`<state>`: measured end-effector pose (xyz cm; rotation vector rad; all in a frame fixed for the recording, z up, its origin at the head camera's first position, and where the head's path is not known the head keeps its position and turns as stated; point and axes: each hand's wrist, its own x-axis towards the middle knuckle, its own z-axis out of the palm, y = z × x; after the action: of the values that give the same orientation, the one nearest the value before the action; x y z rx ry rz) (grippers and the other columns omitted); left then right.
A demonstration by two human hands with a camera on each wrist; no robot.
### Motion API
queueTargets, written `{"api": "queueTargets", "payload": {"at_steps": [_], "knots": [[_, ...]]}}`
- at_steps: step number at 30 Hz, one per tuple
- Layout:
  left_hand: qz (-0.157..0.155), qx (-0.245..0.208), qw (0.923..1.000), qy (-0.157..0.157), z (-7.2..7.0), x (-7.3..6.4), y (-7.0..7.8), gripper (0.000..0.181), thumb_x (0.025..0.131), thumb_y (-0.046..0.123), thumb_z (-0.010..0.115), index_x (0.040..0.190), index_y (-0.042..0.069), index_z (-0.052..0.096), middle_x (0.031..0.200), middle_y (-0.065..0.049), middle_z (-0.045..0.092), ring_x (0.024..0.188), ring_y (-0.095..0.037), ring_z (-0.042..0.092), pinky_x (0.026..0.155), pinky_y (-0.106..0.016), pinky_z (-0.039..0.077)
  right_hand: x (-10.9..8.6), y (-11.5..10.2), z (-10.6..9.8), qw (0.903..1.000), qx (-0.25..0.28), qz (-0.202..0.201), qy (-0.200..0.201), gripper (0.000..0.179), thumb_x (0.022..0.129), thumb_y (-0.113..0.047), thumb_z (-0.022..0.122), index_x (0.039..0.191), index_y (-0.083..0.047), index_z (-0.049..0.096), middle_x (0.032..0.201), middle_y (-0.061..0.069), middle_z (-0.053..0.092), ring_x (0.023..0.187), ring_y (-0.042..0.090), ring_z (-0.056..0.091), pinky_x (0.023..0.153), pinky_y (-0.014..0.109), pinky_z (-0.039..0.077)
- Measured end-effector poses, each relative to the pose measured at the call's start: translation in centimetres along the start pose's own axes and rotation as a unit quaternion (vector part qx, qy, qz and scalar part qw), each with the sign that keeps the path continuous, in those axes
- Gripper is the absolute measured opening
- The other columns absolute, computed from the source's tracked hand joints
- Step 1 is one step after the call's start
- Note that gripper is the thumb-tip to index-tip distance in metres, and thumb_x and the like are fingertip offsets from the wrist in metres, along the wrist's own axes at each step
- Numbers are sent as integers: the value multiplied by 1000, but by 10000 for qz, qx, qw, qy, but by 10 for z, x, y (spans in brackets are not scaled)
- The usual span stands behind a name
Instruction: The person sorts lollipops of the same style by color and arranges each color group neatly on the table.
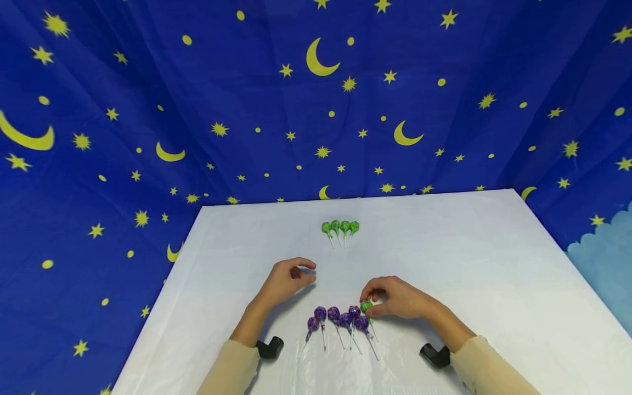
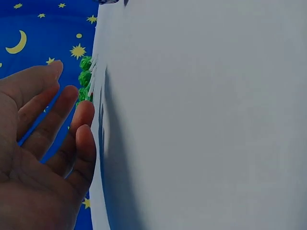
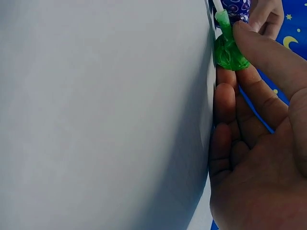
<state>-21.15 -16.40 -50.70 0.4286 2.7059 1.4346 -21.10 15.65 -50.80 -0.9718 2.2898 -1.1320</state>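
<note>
My right hand [image 1: 399,299] pinches a green-wrapped lollipop [image 1: 366,306] between thumb and fingers, at the right end of a group of purple-wrapped lollipops [image 1: 333,314]. In the right wrist view the green wrapper [image 3: 231,56] sits between the thumb and fingertips, its white stick pointing up and away. My left hand [image 1: 288,282] is held over the table to the left, fingers loosely bent and apart from the thumb, with nothing in it. Farther back, several green lollipops [image 1: 336,225] lie side by side in a row, sticks toward me.
A white-covered table [image 1: 444,247] carries everything. Blue cloth [image 1: 276,104] with yellow moons and stars hangs behind it and at the sides. A black wrist device [image 1: 270,348] shows at the left wrist and another black device [image 1: 434,355] at the right.
</note>
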Motion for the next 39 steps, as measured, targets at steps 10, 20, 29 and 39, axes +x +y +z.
{"api": "queueTargets", "payload": {"at_steps": [10, 20, 29, 39], "knots": [[-6, 209, 9990, -386, -3, -13, -2, 26, 87, 31, 73, 109, 17, 71, 96, 9, 68, 76, -13, 60, 65, -31, 49, -2, 2, -1, 10000, -11, 22, 11, 25, 82, -27, 78, 103, -21, 67, 95, -10, 63, 87, 14, 56, 77, 28, 46], [45, 262, 9958, -881, -6, -27, 10, 27, 89, 31, 70, 111, 15, 70, 96, 10, 67, 79, -15, 60, 67, -31, 48, -2, 4, 1, 10000, -7, 54, 20, 25, 82, -28, 78, 104, -22, 68, 96, -12, 62, 88, 13, 56, 78, 29, 46], [11, 25, 9909, -1343, -11, -35, 20, 19, 88, 30, 72, 101, 17, 72, 94, 6, 67, 82, -15, 62, 68, -31, 49, 3, 1, 0, 10000, 8, -25, 74, 25, 82, -28, 78, 103, -22, 67, 96, -10, 63, 89, 14, 56, 78, 30, 46], [-138, -116, 9827, -1845, -4, -47, 26, 23, 83, 28, 77, 101, 16, 71, 79, 2, 65, 68, -16, 61, 58, -28, 47, -1, 3, 3, 9998, -32, 167, 78, 25, 81, -31, 78, 102, -25, 67, 95, -12, 62, 88, 13, 55, 79, 30, 46]]}}
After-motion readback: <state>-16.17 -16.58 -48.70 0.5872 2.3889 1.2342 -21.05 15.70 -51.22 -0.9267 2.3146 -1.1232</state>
